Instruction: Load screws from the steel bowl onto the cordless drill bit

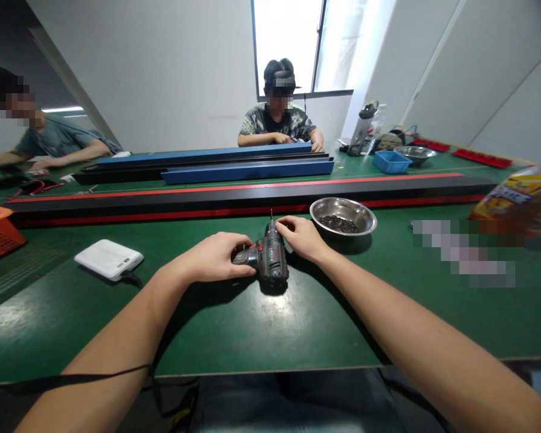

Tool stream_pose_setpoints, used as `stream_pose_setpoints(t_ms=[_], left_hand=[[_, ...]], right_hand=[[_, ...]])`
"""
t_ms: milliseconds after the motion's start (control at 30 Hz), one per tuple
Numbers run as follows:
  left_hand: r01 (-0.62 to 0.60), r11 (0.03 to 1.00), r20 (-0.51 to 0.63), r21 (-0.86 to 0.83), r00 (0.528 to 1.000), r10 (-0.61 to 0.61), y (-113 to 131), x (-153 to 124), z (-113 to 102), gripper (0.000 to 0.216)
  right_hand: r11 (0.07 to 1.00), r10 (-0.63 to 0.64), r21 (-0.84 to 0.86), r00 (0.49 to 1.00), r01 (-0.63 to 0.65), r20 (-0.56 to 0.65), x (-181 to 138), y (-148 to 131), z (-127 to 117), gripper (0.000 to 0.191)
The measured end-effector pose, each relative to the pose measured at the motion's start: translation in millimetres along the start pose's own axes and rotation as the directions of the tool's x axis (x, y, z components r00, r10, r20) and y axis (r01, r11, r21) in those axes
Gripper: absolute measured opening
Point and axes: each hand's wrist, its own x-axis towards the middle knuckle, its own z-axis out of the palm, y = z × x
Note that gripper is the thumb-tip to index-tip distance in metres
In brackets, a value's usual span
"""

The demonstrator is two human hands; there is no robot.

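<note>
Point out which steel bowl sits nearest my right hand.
The bowl of dark screws, just right of your right hand at the drill. The other steel bowl stands far back, beside the blue bin.

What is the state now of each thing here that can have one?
drill: lying on its side, bit pointing away
left hand: closed around the drill's handle
right hand: fingers curled on the drill's front
steel bowl: upright, holds dark pieces
white power bank: flat, cable plugged in
</note>
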Motion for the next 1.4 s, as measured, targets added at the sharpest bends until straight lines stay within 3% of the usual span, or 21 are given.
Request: stream_pose_setpoints(t_ms=[500,1400], left_hand=[[0.021,0.996,-0.029,0.090,0.999,-0.019,-1.2,0.5,2.1,0.050],[-0.044,0.997,-0.021,0.069,0.999,0.046,-2.0,1.0,3.0,0.043]], right_hand=[[0.999,-0.033,-0.020,0.999,0.033,0.017,-2.6,-3.6,-1.4,0.029],[0.997,-0.057,-0.058,0.998,0.058,0.012,-1.6,-1.5,1.2,0.029]])
